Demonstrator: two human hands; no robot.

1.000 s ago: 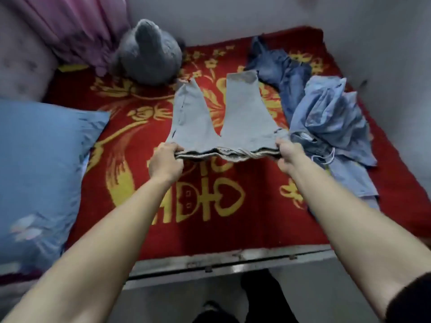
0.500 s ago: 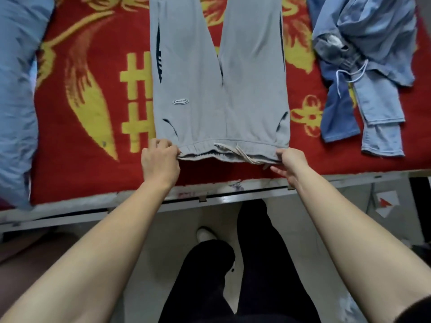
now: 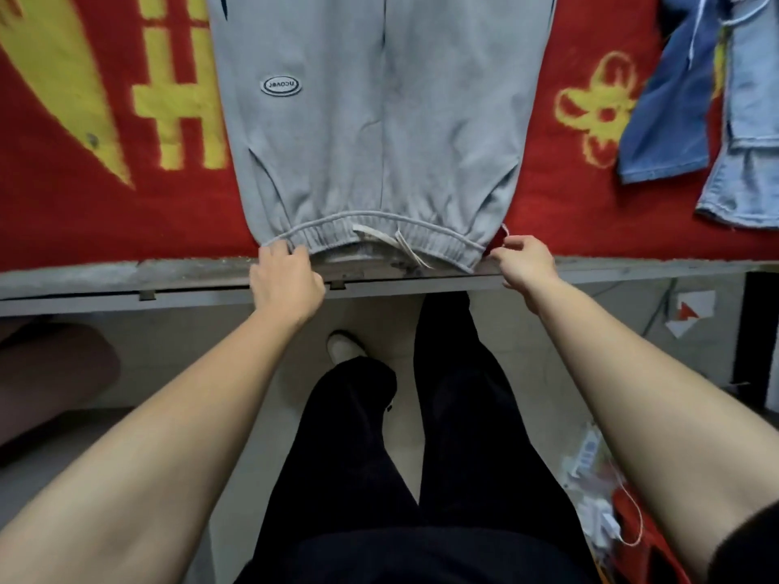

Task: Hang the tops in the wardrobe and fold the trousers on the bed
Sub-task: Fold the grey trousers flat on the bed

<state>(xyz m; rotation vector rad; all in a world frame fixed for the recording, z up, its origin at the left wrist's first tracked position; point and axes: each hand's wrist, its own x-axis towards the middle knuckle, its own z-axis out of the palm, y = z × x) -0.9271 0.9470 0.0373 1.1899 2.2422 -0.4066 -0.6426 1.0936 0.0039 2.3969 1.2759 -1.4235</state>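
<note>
The grey sweatpants (image 3: 379,141) are lying flat and face up at the top centre of the frame, with the legs running off the top edge. Their elastic waistband (image 3: 438,240) is sitting at the near edge of the bed (image 3: 105,212), the pale drawstring (image 3: 396,246) trailing over it. An oval logo patch (image 3: 280,85) is showing left of centre. At the far right, a dark blue denim garment (image 3: 666,132) and a pale blue denim garment (image 3: 746,187) are lying crumpled, touching each other.

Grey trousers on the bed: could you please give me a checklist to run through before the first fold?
1. Grey trousers flat on red blanket: ok.
2. Left hand grips waistband corner: ok.
3. Right hand grips other corner: cannot tell.
4. Drawstring tucked away: not ok, trails over bed edge.
5. Denim clothes apart from trousers: ok.
6. Leg ends straight: cannot tell, out of frame.
</note>
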